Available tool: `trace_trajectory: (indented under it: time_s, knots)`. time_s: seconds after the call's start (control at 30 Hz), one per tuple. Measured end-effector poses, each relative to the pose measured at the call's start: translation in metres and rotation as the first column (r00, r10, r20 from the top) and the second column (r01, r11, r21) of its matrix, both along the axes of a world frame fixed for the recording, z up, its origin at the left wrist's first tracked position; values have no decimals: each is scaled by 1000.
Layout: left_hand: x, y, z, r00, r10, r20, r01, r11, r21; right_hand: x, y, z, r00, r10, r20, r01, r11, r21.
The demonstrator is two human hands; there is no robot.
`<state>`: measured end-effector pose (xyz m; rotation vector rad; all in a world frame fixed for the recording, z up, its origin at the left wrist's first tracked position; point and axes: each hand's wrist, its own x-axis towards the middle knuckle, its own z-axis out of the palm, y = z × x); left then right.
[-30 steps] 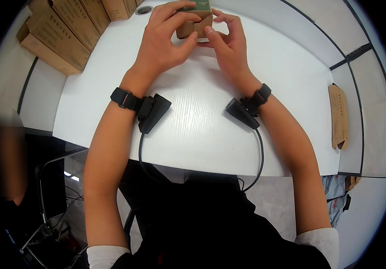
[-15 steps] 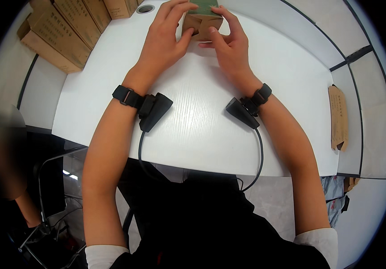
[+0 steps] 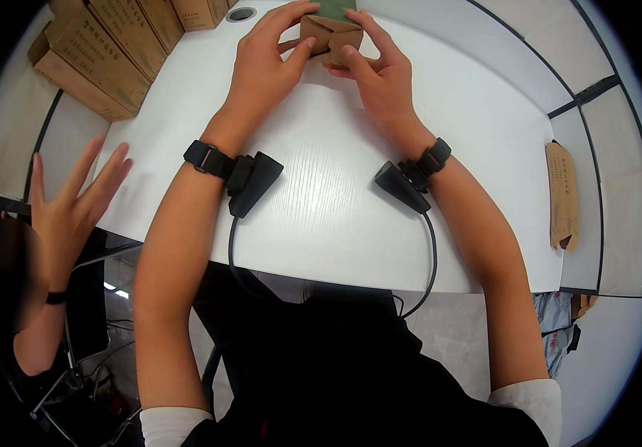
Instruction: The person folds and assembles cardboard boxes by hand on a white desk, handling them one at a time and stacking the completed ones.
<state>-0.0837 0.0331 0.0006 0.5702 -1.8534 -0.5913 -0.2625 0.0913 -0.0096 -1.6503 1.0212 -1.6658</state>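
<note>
Between my hands, at the far edge of the view, is a small cardboard box (image 3: 327, 37) with a green upper face and a brown end made of folded flaps. My left hand (image 3: 272, 56) grips its left side, thumb against the end flaps. On the right side, my right hand (image 3: 382, 63) holds it with the thumb on the flaps and fingers along the side and beneath. The flaps overlap in the middle of the end. The far part of the box is cut off by the picture's edge.
Several brown cardboard boxes (image 3: 101, 59) stand at the far left of the white table (image 3: 321, 186). A flat piece of cardboard (image 3: 562, 195) leans by the right partition. Another person's spread hand (image 3: 75, 201) reaches in at the left. Grey plastic bags (image 3: 555, 335) lie below the table's right end.
The box has shifted slightly left and its end flaps look more pressed together, with my left thumb higher. Another person's hand has risen into view over the table's left edge.
</note>
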Motion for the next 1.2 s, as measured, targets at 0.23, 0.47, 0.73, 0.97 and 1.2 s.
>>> trace_trajectory:
  time_s: [0.23,0.47,0.73,0.97,1.2]
  knots:
    - [1,-2,-2,999,-32,24,32,999,27,-1,-1,0,999,-38,-11,38,999,-38]
    - [3,6,8,995,-102,-22,104,989,102,1,2,3,1000,16,-2,-16,1000,27]
    - [3,9,9,980,-194,-53,200,969,144,5,5,5,995,91,51,-95,991,94]
    - [-3,7,10,977,195,90,-170,959,-229,1,1,-1,971,216,98,-226,969,102]
    - [0,7,11,962,269,49,-249,935,-254,2,4,5,987,134,83,-143,983,113]
